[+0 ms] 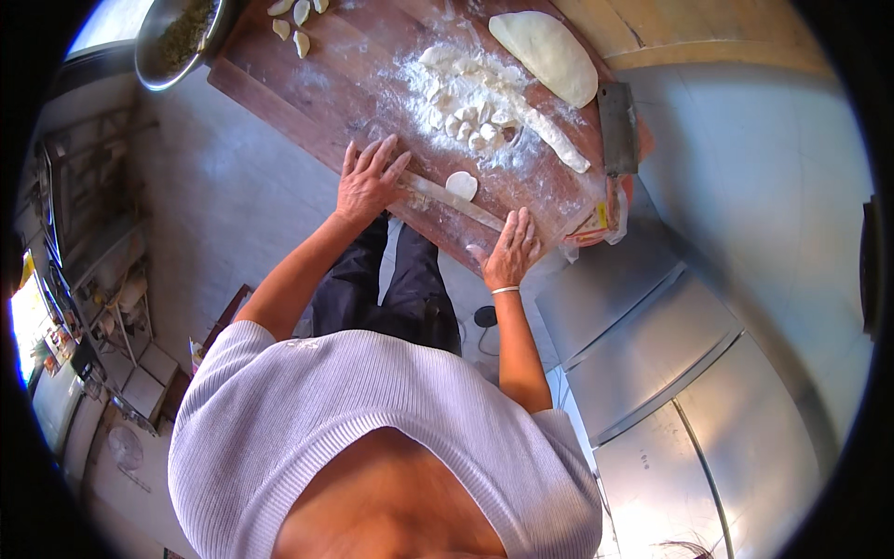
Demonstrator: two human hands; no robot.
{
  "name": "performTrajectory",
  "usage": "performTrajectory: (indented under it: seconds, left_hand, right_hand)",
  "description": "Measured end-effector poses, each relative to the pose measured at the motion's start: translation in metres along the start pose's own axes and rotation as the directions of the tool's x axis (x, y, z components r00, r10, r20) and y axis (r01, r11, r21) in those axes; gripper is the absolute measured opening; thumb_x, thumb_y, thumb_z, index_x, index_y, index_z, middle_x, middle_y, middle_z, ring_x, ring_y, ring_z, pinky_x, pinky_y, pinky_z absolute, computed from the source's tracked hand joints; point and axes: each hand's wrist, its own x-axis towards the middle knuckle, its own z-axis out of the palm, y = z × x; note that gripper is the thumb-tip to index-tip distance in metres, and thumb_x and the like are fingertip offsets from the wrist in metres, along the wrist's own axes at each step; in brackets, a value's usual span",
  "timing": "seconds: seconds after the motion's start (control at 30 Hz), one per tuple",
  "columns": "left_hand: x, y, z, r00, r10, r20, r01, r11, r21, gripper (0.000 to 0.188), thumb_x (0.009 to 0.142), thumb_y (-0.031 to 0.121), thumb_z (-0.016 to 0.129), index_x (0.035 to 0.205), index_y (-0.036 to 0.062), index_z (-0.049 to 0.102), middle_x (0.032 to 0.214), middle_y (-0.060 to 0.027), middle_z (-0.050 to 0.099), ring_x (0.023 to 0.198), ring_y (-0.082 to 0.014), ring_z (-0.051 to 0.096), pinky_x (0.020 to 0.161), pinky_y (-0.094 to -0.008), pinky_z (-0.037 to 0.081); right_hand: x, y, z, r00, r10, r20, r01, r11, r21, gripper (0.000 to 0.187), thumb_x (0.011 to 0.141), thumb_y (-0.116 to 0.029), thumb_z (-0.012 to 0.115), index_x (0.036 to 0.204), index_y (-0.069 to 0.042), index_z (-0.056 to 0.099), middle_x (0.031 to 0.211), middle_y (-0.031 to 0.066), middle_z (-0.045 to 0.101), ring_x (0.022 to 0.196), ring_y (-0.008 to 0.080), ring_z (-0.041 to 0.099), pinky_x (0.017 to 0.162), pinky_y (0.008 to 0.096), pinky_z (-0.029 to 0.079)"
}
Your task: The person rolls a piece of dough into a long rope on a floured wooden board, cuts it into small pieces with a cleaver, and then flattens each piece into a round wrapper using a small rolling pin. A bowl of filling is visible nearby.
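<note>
A thin wooden rolling pin (456, 201) lies slantwise along the near edge of the floured wooden board (289, 98). My left hand (369, 183) rests over its left end, fingers stretched out and spread. Over the right end lies my right hand (510, 250), its fingers extended too and dusted with flour. A small round dough wrapper (461, 185) touches the pin's far side, between the hands. Beyond it are several cut dough pieces (477, 129) in loose flour, with a long dough rope (556, 142) beside them. What lies beneath my palms is hidden.
A large folded slab of dough (548, 56) sits at the board's far right. Near it, a cleaver (617, 129) lies along the right edge. Several shaped dumplings (301, 41) are at far left, by a metal bowl of greenish filling (186, 37). A metal cabinet (652, 354) stands at right.
</note>
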Motion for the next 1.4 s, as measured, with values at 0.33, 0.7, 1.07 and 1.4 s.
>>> performTrajectory:
  seconds: [0.33,0.7,1.07,1.4]
  left_hand:
    - [-0.036,0.012,0.001,0.991,-0.006,-0.136,-0.009,0.994,-0.111,0.021,0.077,0.019,0.063,0.098,0.0147,0.062,0.118,-0.0025,0.062,0.112,-0.0219,0.056,0.102,-0.0428,0.037]
    - [0.028,0.01,-0.007,0.994,-0.095,-0.061,0.095,0.995,-0.006,0.082,0.076,0.065,0.057,0.142,0.0167,0.045,0.15,-0.0093,0.037,0.139,-0.0304,0.033,0.111,-0.058,0.023]
    - [0.029,0.013,0.006,0.989,-0.118,-0.092,0.117,0.993,-0.015,0.093,0.075,0.072,0.052,0.146,0.0132,0.039,0.155,-0.0117,0.027,0.143,-0.0329,0.025,0.113,-0.0584,0.018]
    - [0.048,0.008,0.008,0.98,-0.138,-0.144,0.146,0.988,0.046,0.09,0.077,0.072,0.05,0.143,0.0119,0.042,0.153,-0.0117,0.032,0.141,-0.0315,0.028,0.111,-0.0591,0.022]
  right_hand:
    - [0.044,-0.046,-0.002,0.978,-0.205,0.036,0.193,0.96,0.204,0.092,0.077,-0.076,0.044,0.131,-0.003,0.051,0.139,0.0139,0.044,0.126,0.0335,0.042,0.1,0.0484,0.036]
    - [0.08,-0.002,-0.004,0.994,0.017,-0.11,-0.022,0.999,-0.044,0.1,0.076,-0.079,0.045,0.141,-0.004,0.037,0.148,0.0152,0.035,0.132,0.0367,0.036,0.103,0.0567,0.03]
    - [0.075,0.011,0.006,0.989,-0.028,-0.148,0.025,0.999,-0.02,0.104,0.076,-0.084,0.035,0.141,-0.003,0.038,0.149,0.0181,0.033,0.133,0.0385,0.035,0.1,0.059,0.03]
    - [0.086,0.014,-0.003,0.986,-0.014,-0.165,0.016,1.0,0.01,0.099,0.079,-0.079,0.038,0.141,-0.003,0.037,0.149,0.0172,0.034,0.133,0.037,0.036,0.101,0.0578,0.031]
